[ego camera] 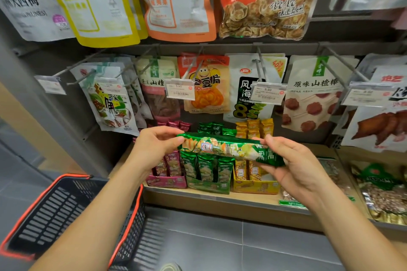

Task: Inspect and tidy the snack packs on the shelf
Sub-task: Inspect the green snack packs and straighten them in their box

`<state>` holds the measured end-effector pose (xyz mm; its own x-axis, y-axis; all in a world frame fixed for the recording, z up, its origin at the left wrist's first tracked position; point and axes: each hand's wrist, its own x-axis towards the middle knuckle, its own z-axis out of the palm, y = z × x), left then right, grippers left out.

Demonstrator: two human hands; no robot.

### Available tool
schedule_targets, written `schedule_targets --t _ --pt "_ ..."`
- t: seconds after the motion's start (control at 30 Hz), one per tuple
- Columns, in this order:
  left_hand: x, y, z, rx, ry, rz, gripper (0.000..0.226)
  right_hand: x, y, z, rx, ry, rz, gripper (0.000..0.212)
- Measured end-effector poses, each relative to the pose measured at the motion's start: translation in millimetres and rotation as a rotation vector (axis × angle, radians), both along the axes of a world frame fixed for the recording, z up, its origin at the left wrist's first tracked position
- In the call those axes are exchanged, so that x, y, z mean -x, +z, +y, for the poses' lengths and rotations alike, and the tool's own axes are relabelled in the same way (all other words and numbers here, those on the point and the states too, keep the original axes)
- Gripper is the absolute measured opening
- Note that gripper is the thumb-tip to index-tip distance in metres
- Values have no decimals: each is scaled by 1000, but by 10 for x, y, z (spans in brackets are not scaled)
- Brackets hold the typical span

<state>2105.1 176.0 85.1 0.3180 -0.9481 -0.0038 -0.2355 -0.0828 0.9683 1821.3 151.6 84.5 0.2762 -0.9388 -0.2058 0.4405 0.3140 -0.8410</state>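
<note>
- Inspection underway: left grip (154, 145) and right grip (295, 167) are pinching the green snack pack (229, 148) at its nine and three o'clock ends.
- Next, probably: slotting it upright into the green box (208, 185) at its six o'clock.

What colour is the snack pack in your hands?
Shiny green snack pack, with food pictures on it; the head view shows it.

The left hand (154, 145) holds the left end of the snack pack (229, 148), and the right hand (293, 165) holds the right end. Just behind the held pack, three boxes (207, 185) stand side by side on the shelf (242, 199). Bags (207, 86) hang above the hands. A basket (55, 211) sits down low, left of the left hand.
</note>
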Motion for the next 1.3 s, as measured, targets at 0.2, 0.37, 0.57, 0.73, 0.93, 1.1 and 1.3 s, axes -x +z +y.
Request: schedule_targets --t 0.2,0.37,0.57,0.73,0.93,1.1,1.3 --pt "37 -34 -62 -44 -47 72 20 58 -41 -48 71 -47 82 16" --pt "48 -114 -129 -112 -6 159 5 88 -37 -50 48 -65 53 28" --pt "33 -123 -166 -159 73 494 16 217 55 -69 38 44 -1 35" --pt "131 -151 -165 -170 21 343 22 266 58 -103 -50 21 -62 26" --pt "234 -2 -136 -106 -227 -231 28 283 102 -121 -65 -233 6 32" --pt "395 -103 -313 -38 -52 -416 18 241 180 -37 254 -125 271 35" --pt "409 -209 -528 -137 -379 -854 56 219 152 64 878 -414 879 44"
